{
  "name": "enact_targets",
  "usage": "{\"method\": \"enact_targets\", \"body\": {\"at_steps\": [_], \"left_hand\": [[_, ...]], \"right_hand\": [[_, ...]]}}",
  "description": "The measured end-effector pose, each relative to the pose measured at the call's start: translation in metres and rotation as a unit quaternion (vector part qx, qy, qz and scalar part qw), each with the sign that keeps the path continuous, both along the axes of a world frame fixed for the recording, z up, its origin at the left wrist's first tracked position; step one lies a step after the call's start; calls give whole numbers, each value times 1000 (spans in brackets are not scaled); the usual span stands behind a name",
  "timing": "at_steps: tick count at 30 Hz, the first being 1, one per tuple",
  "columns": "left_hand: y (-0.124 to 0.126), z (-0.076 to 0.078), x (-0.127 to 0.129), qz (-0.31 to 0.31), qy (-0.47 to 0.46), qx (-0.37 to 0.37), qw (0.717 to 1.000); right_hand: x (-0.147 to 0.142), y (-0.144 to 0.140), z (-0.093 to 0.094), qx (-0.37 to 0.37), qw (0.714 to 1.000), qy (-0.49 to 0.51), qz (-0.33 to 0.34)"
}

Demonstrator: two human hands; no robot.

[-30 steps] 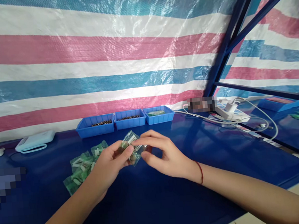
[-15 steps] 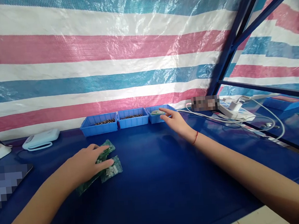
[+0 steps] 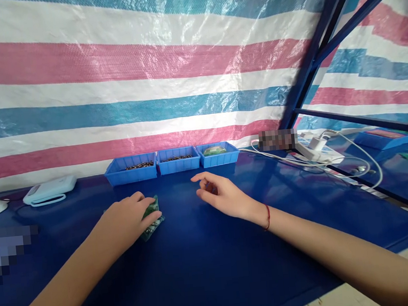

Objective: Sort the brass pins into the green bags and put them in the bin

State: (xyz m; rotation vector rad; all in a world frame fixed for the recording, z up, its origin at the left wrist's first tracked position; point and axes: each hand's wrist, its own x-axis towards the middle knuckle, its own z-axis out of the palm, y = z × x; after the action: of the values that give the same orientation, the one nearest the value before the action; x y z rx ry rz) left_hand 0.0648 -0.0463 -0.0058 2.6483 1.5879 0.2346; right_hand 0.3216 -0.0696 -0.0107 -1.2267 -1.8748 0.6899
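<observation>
On the dark blue tabletop (image 3: 185, 269), my left hand (image 3: 129, 221) is closed over small green plastic bags (image 3: 153, 226) of little parts. Its palm and fingers hide much of them, so how many there are cannot be made out. My right hand (image 3: 225, 196), a red string round its wrist, hovers in front of the bins with its fingers loosely bent and apart, holding nothing. A blue bin with green plastic packets (image 3: 219, 159) stands beyond it. Left of that bin are a middle bin (image 3: 179, 165) and a left bin (image 3: 131, 176), both with small metal parts.
A pale blue device (image 3: 52, 189) with a loop lies at the back left. White cables (image 3: 279, 157) and a white plug (image 3: 316, 145) are at the back right, beside a blue metal frame (image 3: 303, 87). Striped sheeting (image 3: 130, 92) hangs behind the table.
My right hand has come back from the right bin toward the table's middle, with nothing visible in it. My left hand has shifted slightly right, drawing the green bags closer together.
</observation>
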Motion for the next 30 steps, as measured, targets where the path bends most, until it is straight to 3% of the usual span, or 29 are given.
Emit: {"method": "enact_targets", "body": {"at_steps": [4, 7, 12, 16, 19, 22, 24, 26, 28, 30], "left_hand": [[0, 5, 4, -8, -12, 29, 999], [-7, 14, 12, 0, -85, 36, 996], [-24, 21, 30, 1, -230, -13, 973], [-30, 17, 35, 26, -283, 5, 959], [-35, 15, 38, 11, -306, 4, 952], [-39, 13, 43, 2, -348, -38, 937], [-37, 11, 47, 14, -414, -100, 905], [-34, 9, 50, 42, -493, -191, 848], [-31, 8, 53, 65, -538, -305, 783], [-31, 9, 55, 56, -550, -398, 732]], "right_hand": [[-4, -5, -2, -13, 1000, -12, 22], [-8, -9, -3, -24, 999, -6, 23], [-14, -16, -3, -60, 991, 83, 91], [-19, -22, 2, -102, 971, 155, 149], [-23, -28, 6, -104, 971, 167, 139], [-25, -31, 8, -60, 981, 154, 97], [-22, -32, 10, 30, 990, 122, 58], [-18, -32, 12, 160, 984, 70, 36], [-12, -32, 16, 279, 959, 12, 44], [-8, -33, 18, 351, 933, -48, 66]]}}
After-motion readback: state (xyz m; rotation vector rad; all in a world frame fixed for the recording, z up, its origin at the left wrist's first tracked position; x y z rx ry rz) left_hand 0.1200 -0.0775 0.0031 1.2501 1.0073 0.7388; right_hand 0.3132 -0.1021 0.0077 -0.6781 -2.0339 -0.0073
